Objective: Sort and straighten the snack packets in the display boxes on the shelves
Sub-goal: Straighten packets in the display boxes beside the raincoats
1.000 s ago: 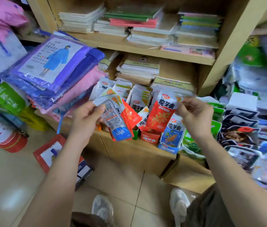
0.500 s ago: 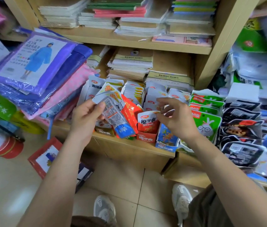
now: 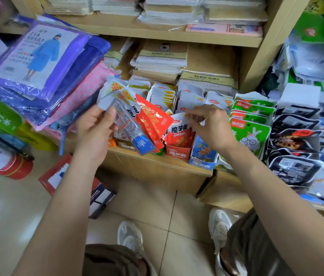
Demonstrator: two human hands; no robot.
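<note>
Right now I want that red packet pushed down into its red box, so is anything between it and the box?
Nothing visible blocks it. The right hand pinches the red packet by its top, and its lower end already sits inside the red box. The left hand holds its fan of packets off to the side.

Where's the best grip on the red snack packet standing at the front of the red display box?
Pinch the top edge of the red snack packet, coming from above. It stands upright in the red cardboard display box, whose walls hide its lower part, and packets crowd both sides. Only the flat sealed top is free; the right hand is already there. The left hand is busy holding a fan of packets.
</note>
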